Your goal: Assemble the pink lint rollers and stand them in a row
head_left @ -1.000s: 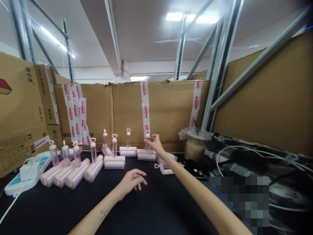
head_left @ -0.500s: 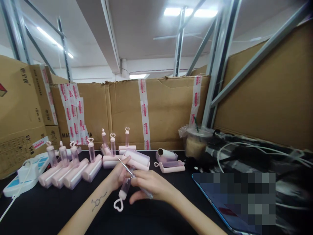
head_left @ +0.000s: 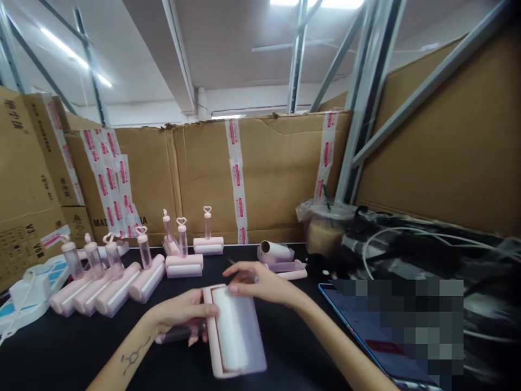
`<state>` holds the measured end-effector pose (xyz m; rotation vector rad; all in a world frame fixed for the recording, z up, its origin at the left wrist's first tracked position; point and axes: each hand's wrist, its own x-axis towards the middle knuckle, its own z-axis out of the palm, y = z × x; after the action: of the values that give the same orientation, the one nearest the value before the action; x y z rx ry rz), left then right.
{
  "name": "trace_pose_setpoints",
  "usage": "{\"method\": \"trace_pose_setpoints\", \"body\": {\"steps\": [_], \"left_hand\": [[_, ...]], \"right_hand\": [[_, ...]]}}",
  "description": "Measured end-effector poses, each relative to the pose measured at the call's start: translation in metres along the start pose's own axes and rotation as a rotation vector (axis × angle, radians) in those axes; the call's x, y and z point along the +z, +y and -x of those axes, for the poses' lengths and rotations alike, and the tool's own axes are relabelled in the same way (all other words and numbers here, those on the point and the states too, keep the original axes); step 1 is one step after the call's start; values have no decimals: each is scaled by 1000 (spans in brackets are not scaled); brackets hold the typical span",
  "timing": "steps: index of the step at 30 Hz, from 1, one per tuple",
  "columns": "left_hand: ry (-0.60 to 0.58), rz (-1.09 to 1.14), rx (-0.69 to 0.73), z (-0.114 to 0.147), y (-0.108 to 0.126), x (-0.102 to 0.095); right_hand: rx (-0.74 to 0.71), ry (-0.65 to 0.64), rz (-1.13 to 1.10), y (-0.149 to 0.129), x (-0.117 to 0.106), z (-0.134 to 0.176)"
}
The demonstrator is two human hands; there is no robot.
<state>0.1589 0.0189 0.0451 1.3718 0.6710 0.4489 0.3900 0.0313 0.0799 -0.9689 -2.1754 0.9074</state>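
Note:
My left hand (head_left: pixel 185 312) is closed around a pink lint roller (head_left: pixel 234 331), its thumb on the pink edge. The roller is turned up on end, with its white roll and translucent cover facing me. Its clear handle is mostly behind my left fingers. My right hand (head_left: pixel 258 282) is at the roller's upper end, fingertips touching the white roll. Tucked in the curled right fingers is a slim silver tool (head_left: pixel 254 278); most of it is hidden and its exact kind is unclear. Beyond, similar lint rollers (head_left: pixel 184 265) stand with heart-shaped handle loops upward.
Several more pink rollers (head_left: pixel 116 290) stand in a row at left, near a white power strip (head_left: pixel 30 304). A loose white roll (head_left: pixel 277 251) lies at the back. An iced drink cup (head_left: pixel 325 231), a tablet-like device (head_left: pixel 345 320) and cables are at right. Cardboard walls (head_left: pixel 277 174) enclose the table.
The held roller has swung from pointing away to upright near me, its cover side now showing. My right hand has moved from the handle to the roller's upper end.

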Motion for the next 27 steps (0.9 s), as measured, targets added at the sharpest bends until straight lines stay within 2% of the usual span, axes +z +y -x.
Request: {"method": "trace_pose_setpoints", "body": {"steps": [5, 7, 9, 13, 16, 18, 21, 24, 27], "left_hand": [[456, 288, 260, -3, 2, -10], [525, 415, 307, -7, 1, -11], [526, 504, 333, -9, 0, -12], [475, 635, 349, -12, -3, -10], [465, 683, 319, -14, -5, -9], [491, 666, 307, -14, -6, -8], [523, 640, 273, -11, -3, -5], [521, 614, 259, -4, 3, 0], [414, 486, 193, 4, 8, 2]], "right_hand": [[-31, 598, 90, 22, -34, -8], [-27, 679, 125, 38, -32, -14], [6, 628, 183, 52, -22, -19], [67, 411, 232, 64, -2, -19], [78, 288, 230, 59, -2, -13], [62, 275, 200, 51, -7, -9], [-20, 284, 50, 37, -10, -7], [-69, 181, -215, 22, -2, -8], [-30, 145, -417, 11, 10, -9]]}}
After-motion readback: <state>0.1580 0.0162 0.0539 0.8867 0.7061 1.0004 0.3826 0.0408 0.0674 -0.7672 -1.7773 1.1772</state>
